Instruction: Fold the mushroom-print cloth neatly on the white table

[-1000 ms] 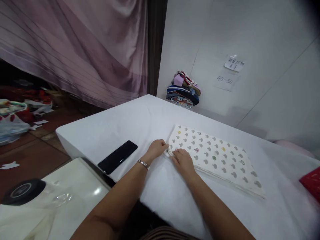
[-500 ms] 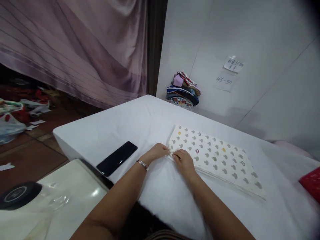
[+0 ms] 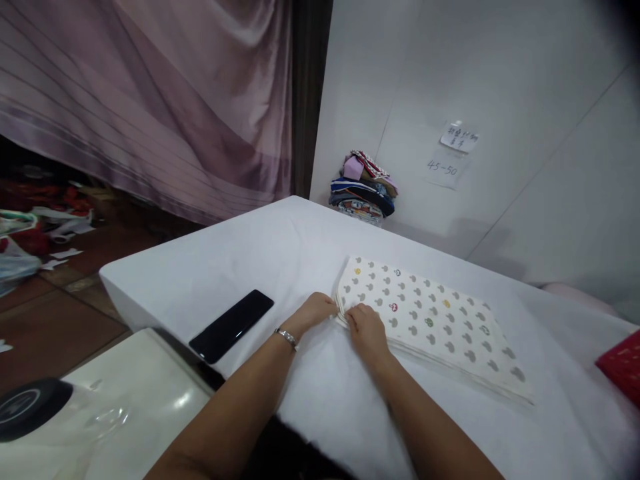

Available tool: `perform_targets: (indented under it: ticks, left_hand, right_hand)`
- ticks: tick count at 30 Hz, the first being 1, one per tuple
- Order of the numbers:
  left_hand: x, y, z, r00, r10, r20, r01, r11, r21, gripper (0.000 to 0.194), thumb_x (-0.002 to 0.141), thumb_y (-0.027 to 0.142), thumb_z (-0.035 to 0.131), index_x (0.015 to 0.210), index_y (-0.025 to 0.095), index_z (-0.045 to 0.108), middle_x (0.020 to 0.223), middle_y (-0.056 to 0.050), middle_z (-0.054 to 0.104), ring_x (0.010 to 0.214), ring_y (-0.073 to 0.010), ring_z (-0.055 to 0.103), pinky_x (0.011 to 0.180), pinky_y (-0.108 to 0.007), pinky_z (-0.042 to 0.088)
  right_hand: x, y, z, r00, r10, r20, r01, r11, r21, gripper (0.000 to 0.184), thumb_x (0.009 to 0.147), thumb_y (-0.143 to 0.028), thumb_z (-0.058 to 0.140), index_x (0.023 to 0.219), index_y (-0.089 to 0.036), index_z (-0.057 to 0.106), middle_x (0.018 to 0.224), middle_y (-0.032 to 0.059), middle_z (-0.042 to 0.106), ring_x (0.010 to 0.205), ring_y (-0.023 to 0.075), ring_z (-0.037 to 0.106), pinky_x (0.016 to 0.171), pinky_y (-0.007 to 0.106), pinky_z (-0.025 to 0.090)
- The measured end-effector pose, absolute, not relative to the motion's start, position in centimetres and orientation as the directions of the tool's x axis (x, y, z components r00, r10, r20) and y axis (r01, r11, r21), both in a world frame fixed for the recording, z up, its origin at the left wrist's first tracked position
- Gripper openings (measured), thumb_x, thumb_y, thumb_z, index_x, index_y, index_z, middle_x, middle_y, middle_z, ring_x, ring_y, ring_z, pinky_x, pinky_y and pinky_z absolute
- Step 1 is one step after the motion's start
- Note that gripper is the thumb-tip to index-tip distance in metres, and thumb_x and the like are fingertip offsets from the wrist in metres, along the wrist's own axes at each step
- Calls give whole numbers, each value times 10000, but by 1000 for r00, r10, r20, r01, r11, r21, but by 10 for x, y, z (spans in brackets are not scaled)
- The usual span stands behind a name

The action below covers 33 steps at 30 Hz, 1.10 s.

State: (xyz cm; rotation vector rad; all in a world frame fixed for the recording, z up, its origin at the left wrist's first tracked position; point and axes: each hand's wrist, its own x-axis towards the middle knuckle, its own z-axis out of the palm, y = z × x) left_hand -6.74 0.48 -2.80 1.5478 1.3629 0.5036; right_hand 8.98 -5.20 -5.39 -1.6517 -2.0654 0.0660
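Note:
A white cloth (image 3: 425, 313) printed with grey, red, yellow and green mushroom shapes lies folded in flat layers in front of me. At its near left corner, my left hand (image 3: 319, 308) pinches the edge of the layers, fingers closed. My right hand (image 3: 369, 327) is closed on the same corner, just right of the left one, with its fingertips on the near edge. The fingers hide part of the corner, so how many layers each hand grips is unclear. The rest of the cloth lies flat, stretching away to the right.
The cloth rests on a white-covered table (image 3: 210, 257). A black phone (image 3: 233, 325) lies left of my hands. Folded clothes (image 3: 364, 187) are stacked by the wall, under paper notes (image 3: 450, 155). Something red (image 3: 620, 367) sits at the right edge. A cream surface (image 3: 145, 393) stands lower left.
Both hands stay at the cloth's near left corner, with the right fingers slightly shifted. The whole view has moved a little; the cloth lies as before.

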Motion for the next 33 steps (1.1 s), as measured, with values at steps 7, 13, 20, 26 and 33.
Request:
perform_targets:
  ticks: [7,13,20,26,33]
  left_hand:
    - [-69,7,-28,267,913,-310,500,144,854,127,580,225,545,500,162,470,458,63,338,477,-75,292,450,-234,210]
    - [-71,9,-31,275,902,-334,488,168,857,192,583,273,597,502,175,453,446,64,338,453,-80,296,435,-239,213]
    - [-68,7,-32,279,931,-233,538,49,841,442,654,561,582,496,170,451,464,48,353,489,-92,338,468,-241,244]
    - [-64,6,-31,251,952,-178,741,-70,668,272,679,357,519,483,169,499,472,23,424,513,-111,408,483,-249,236]
    - [-63,5,-29,238,956,-172,755,-71,652,227,684,327,503,544,161,569,572,-24,574,576,-142,508,509,-245,292]
  right_hand:
    - [90,-56,-57,-188,901,392,900,318,-298,234,934,-255,397,849,-202,608,852,35,582,843,172,498,740,286,335]
    - [89,-58,-59,-247,881,403,910,354,-217,182,909,-307,462,920,-204,613,905,50,581,871,195,486,757,305,333]
    - [86,-55,-62,-258,860,440,903,377,-206,199,922,-251,434,892,-184,619,858,48,574,831,186,481,734,300,331]
    - [84,-57,-59,-291,850,438,902,397,-171,186,912,-237,447,865,-185,620,853,51,571,823,187,477,726,301,335]
    - [86,-58,-59,-305,848,434,908,396,-135,166,906,-234,458,918,-192,619,882,55,571,852,190,483,735,308,332]
